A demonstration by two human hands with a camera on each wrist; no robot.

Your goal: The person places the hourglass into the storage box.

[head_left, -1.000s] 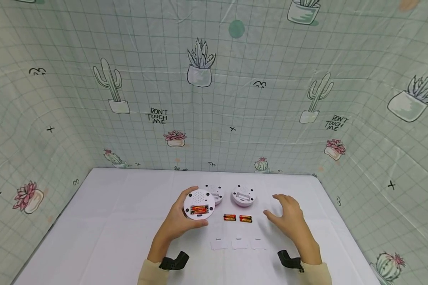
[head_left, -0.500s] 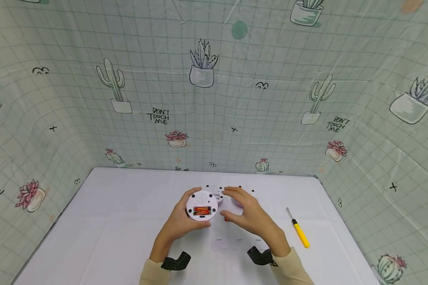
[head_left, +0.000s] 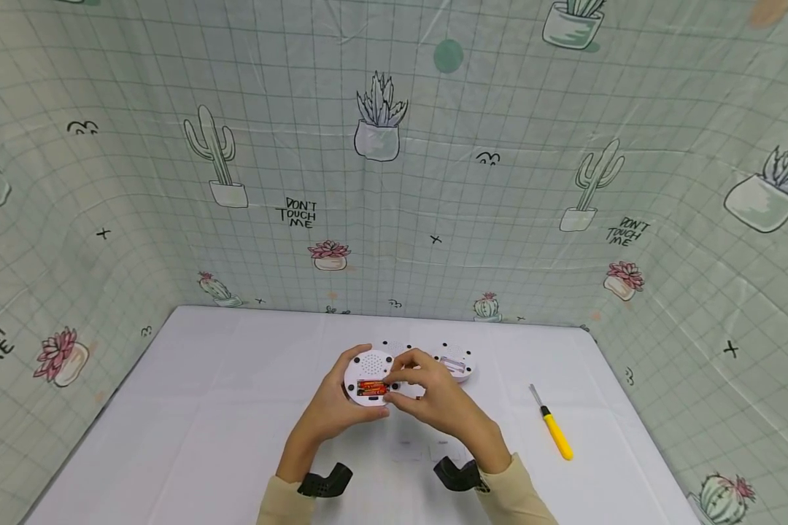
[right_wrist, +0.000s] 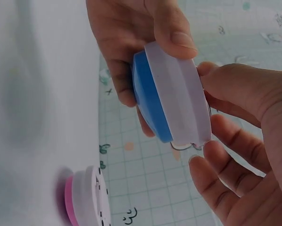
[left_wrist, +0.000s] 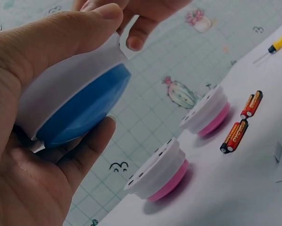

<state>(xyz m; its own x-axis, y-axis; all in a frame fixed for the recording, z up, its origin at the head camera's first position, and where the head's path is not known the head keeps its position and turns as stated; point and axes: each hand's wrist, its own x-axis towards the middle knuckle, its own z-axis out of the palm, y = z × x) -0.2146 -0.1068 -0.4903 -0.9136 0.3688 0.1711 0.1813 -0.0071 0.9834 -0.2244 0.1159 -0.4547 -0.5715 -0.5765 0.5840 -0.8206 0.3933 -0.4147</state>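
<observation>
My left hand (head_left: 328, 407) holds a round white device (head_left: 371, 362) with a blue far side (left_wrist: 87, 109), tilted so its underside faces me. Speaker holes and dark feet mark that underside. Two red-and-black batteries (head_left: 369, 388) lie in its uncovered battery compartment. At the compartment's right side, my right hand (head_left: 441, 399) touches the device with thumb and fingertips. The right wrist view shows the right thumb (right_wrist: 226, 80) against the underside, the other fingers loosely bent. What those fingertips touch exactly is partly hidden.
Behind the hands, two white-and-pink devices (left_wrist: 157, 172) stand on the table, underside up. Loose batteries (left_wrist: 235, 135) lie in pairs near them. White covers (head_left: 443, 448) lie closer to me, partly hidden. A yellow-handled screwdriver (head_left: 555, 434) lies at the right.
My right hand has come left from the table's right side to the device's battery compartment, uncovering the screwdriver from view. The left hand keeps holding the device almost still.
</observation>
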